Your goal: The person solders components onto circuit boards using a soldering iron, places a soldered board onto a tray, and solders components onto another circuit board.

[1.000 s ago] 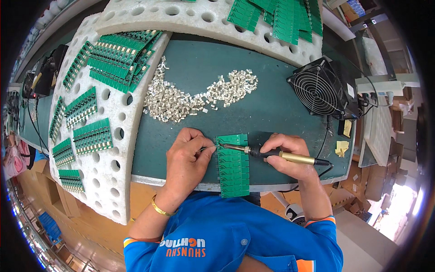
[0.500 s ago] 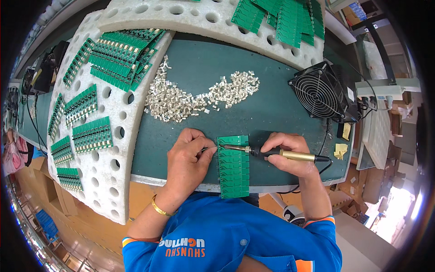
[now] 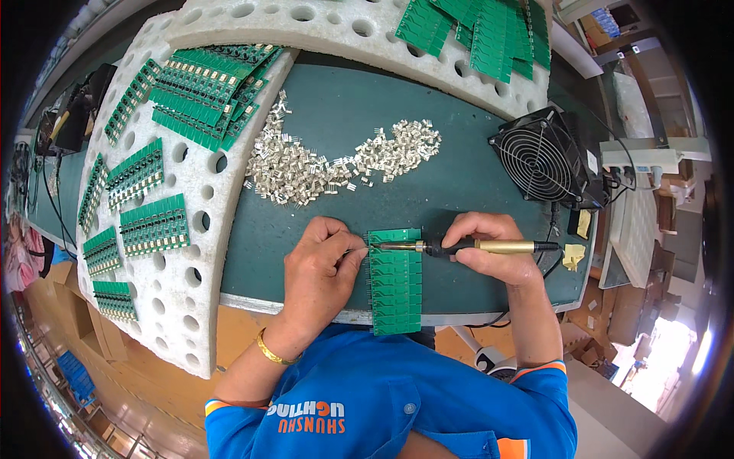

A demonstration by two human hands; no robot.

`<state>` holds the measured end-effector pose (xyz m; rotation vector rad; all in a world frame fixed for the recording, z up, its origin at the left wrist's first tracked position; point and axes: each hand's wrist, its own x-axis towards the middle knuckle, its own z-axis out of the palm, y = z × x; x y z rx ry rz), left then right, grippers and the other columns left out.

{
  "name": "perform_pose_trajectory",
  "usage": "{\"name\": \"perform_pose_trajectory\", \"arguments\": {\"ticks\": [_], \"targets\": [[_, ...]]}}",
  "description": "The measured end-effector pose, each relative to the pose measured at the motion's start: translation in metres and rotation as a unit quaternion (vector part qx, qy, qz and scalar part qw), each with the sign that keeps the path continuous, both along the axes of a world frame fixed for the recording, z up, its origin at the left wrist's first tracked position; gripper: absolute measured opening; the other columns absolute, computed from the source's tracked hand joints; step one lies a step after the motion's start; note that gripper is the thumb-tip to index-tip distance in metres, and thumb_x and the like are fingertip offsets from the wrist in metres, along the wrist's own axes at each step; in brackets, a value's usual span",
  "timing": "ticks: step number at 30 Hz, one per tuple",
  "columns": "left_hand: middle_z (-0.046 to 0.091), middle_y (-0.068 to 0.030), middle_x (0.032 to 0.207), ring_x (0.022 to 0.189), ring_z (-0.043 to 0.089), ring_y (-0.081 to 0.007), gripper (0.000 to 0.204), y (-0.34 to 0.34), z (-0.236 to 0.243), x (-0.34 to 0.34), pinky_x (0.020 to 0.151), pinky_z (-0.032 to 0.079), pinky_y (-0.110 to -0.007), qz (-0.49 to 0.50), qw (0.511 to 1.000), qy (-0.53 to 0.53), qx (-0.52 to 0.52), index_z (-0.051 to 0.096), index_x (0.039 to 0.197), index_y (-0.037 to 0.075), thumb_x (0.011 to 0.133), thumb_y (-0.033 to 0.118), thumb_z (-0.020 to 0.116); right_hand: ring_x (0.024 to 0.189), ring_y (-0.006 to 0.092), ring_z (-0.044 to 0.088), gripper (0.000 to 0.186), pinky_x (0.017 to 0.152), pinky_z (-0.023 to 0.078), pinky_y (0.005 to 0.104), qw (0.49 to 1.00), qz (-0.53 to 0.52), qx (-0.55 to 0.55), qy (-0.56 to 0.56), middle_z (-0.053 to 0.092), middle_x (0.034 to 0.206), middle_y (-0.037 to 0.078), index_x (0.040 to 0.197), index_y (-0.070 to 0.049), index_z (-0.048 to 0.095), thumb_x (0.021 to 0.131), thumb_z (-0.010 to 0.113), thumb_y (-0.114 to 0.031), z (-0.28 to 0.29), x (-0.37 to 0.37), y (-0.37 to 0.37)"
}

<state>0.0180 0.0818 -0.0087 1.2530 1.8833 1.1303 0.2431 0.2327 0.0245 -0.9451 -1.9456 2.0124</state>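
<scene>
A green circuit board panel lies at the table's front edge, its lower end reaching past the edge and a row of pins along its left side. My right hand grips a soldering iron with a brass-coloured handle. The iron points left, and its tip is over the board's upper left corner. Beside that corner my left hand is closed in a pinch, thumb and forefinger close to the tip. Whatever sits between those fingertips is too small to make out.
A pile of small white connectors spreads beyond my hands on the green table. A black fan stands at the right. Holed white foam slabs at the left and back carry populated boards and green panels.
The soldering iron has swung slightly to lie more level, its tip a little higher over the board's corner. My right hand has shifted slightly with it; my left hand is almost unmoved.
</scene>
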Motion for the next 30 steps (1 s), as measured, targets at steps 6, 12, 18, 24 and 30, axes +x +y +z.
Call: {"name": "perform_pose_trajectory", "arguments": {"ticks": [6,12,18,24,30], "targets": [[0.061,-0.0068,0.091,0.061,0.055,-0.0114,0.011,0.0,-0.005,0.001,0.055,0.045,-0.026,-0.007,0.999,0.005,0.033,0.071,0.087,0.002,0.079,-0.004,0.074,0.079,0.0105,0.059,0.024,0.069,0.046,0.0272,1.0,0.016,0.016,0.002,0.067,0.088,0.002,0.099,-0.006,0.071,0.081,0.072,-0.023,0.002,-0.001,0.003],[0.061,-0.008,0.091,0.061,0.057,-0.0133,0.011,-0.001,-0.006,0.002,0.056,0.047,-0.027,-0.014,0.999,0.031,0.04,0.07,0.086,0.001,0.078,-0.005,0.074,0.077,0.0118,0.06,0.024,0.067,0.046,0.0276,0.997,0.033,0.065,0.001,0.067,0.086,0.003,0.098,-0.006,0.071,0.08,0.072,-0.021,0.003,-0.001,0.003],[0.061,-0.008,0.09,0.061,0.057,-0.0136,0.01,-0.001,-0.007,0.005,0.055,0.047,-0.027,-0.01,0.998,0.043,0.051,0.069,0.086,0.001,0.079,-0.005,0.073,0.074,0.0175,0.06,0.022,0.066,0.044,0.0296,0.994,0.058,0.091,-0.005,0.067,0.083,0.008,0.092,-0.002,0.07,0.075,0.074,-0.015,0.013,-0.008,0.004],[0.061,-0.0077,0.088,0.061,0.057,-0.0131,0.009,-0.001,-0.005,0.005,0.055,0.046,-0.027,-0.01,0.998,0.041,0.053,0.069,0.085,0.001,0.079,-0.005,0.072,0.078,0.0163,0.062,0.02,0.069,0.048,0.0309,0.986,0.09,0.142,0.015,0.067,0.084,0.004,0.096,-0.005,0.071,0.077,0.071,-0.012,0.013,-0.007,0.004],[0.059,-0.0061,0.087,0.061,0.052,-0.0111,0.008,-0.003,0.0,0.003,0.054,0.044,-0.025,0.02,0.999,-0.014,0.036,0.066,0.087,0.001,0.082,-0.003,0.072,0.074,0.0143,0.061,0.02,0.067,0.047,0.0298,0.994,0.046,0.094,0.016,0.067,0.084,0.003,0.095,-0.006,0.07,0.079,0.071,-0.017,0.01,-0.005,0.002]]}}
